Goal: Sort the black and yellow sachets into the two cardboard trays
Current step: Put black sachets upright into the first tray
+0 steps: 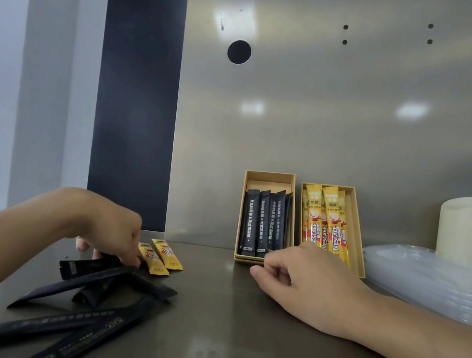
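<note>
Clear plastic sheets [435, 281] touch yellow tray [358, 226].

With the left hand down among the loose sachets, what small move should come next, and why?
Probably close the left hand on one of the two loose yellow sachets at its fingertips and carry it to the right tray, which already holds yellow ones. The right hand rests curled and empty on the counter in front of the trays.

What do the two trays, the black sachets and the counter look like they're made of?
Trays: tan, matte cardboard, folded walls. Black sachets: thin matte film or foil-laminate, creased; exact material unclear. Counter: probably brushed stainless steel, dull reflections.
</note>
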A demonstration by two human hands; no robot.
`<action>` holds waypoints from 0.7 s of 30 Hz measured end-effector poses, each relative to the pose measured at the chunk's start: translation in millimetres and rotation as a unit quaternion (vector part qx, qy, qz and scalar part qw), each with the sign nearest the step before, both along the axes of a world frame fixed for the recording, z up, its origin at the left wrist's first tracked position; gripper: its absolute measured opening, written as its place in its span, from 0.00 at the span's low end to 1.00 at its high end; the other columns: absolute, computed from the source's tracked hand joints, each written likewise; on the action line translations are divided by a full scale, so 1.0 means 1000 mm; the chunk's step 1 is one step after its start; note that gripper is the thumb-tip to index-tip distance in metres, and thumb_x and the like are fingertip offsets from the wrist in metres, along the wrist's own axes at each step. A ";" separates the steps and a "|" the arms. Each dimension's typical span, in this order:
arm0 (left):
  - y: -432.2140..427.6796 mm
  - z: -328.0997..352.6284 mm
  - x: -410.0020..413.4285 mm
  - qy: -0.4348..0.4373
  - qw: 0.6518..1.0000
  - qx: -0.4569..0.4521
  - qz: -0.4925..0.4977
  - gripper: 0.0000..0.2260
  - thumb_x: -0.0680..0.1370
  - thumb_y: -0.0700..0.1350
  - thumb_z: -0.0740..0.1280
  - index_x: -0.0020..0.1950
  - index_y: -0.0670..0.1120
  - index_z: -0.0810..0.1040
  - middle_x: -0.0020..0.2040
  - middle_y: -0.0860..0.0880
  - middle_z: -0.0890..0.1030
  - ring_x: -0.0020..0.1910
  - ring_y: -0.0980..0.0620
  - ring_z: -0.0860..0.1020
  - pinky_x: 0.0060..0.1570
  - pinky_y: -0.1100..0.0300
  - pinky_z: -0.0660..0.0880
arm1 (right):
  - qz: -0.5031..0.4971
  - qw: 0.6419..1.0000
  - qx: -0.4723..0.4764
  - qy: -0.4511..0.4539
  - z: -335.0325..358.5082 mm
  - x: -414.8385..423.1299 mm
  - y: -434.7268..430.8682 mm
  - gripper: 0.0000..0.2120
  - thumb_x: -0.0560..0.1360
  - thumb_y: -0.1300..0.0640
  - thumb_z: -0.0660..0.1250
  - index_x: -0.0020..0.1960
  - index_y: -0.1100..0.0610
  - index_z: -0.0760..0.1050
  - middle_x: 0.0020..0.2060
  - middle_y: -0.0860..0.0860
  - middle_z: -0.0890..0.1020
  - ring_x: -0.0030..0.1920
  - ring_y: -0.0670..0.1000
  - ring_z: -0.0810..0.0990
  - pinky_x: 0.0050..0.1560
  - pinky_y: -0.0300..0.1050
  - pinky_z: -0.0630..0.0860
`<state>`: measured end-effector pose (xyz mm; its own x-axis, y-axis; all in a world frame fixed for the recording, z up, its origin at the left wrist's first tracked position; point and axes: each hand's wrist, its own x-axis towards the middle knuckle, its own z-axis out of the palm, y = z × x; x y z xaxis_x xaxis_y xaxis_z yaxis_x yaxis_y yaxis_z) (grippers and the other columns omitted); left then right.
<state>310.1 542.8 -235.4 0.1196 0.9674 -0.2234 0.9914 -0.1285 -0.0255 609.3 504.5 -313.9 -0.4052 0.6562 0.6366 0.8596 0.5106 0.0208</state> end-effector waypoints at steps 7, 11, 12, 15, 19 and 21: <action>0.003 0.005 -0.012 0.018 0.989 0.120 0.085 0.11 0.79 0.44 0.62 0.38 0.43 0.70 0.35 0.44 0.73 0.31 0.47 0.69 0.27 0.62 0.66 | 0.000 1.000 -0.011 0.008 0.000 -0.001 -0.001 0.23 0.80 0.38 0.60 0.31 0.51 0.70 0.23 0.45 0.73 0.29 0.44 0.75 0.29 0.35 0.64; 0.011 0.012 -0.013 -0.046 0.946 0.315 0.061 0.10 0.82 0.45 0.61 0.45 0.41 0.76 0.42 0.45 0.79 0.39 0.48 0.77 0.35 0.59 0.71 | -0.004 1.000 -0.019 0.019 0.001 -0.001 -0.002 0.23 0.80 0.38 0.59 0.31 0.50 0.71 0.24 0.44 0.74 0.30 0.42 0.75 0.29 0.36 0.65; 0.014 0.013 -0.010 -0.094 0.927 0.361 0.044 0.10 0.83 0.46 0.62 0.48 0.41 0.76 0.42 0.47 0.78 0.40 0.49 0.76 0.35 0.59 0.69 | -0.003 0.999 -0.022 0.025 0.001 -0.001 -0.002 0.23 0.80 0.38 0.59 0.31 0.49 0.71 0.24 0.44 0.74 0.31 0.41 0.76 0.29 0.36 0.65; 0.012 0.013 0.009 -0.247 0.856 0.452 -0.037 0.04 0.83 0.50 0.63 0.53 0.51 0.71 0.40 0.53 0.76 0.37 0.56 0.75 0.32 0.63 0.67 | -0.008 0.998 -0.034 0.047 0.001 -0.001 -0.003 0.18 0.80 0.39 0.59 0.36 0.46 0.72 0.26 0.41 0.76 0.32 0.39 0.76 0.30 0.36 0.67; -0.002 0.007 0.039 -0.418 0.799 0.407 -0.148 0.04 0.82 0.50 0.64 0.53 0.51 0.75 0.42 0.52 0.81 0.34 0.57 0.78 0.34 0.64 0.71 | -0.006 0.998 -0.031 0.052 0.002 -0.001 -0.004 0.08 0.81 0.42 0.60 0.47 0.42 0.74 0.34 0.41 0.81 0.37 0.36 0.77 0.31 0.35 0.68; -0.012 0.002 0.051 -0.489 0.782 0.340 -0.182 0.05 0.82 0.49 0.64 0.53 0.49 0.78 0.39 0.52 0.82 0.32 0.61 0.77 0.32 0.63 0.74 | -0.004 0.998 -0.016 0.056 0.003 -0.001 -0.005 0.07 0.81 0.42 0.60 0.54 0.41 0.74 0.42 0.38 0.84 0.39 0.32 0.77 0.33 0.33 0.69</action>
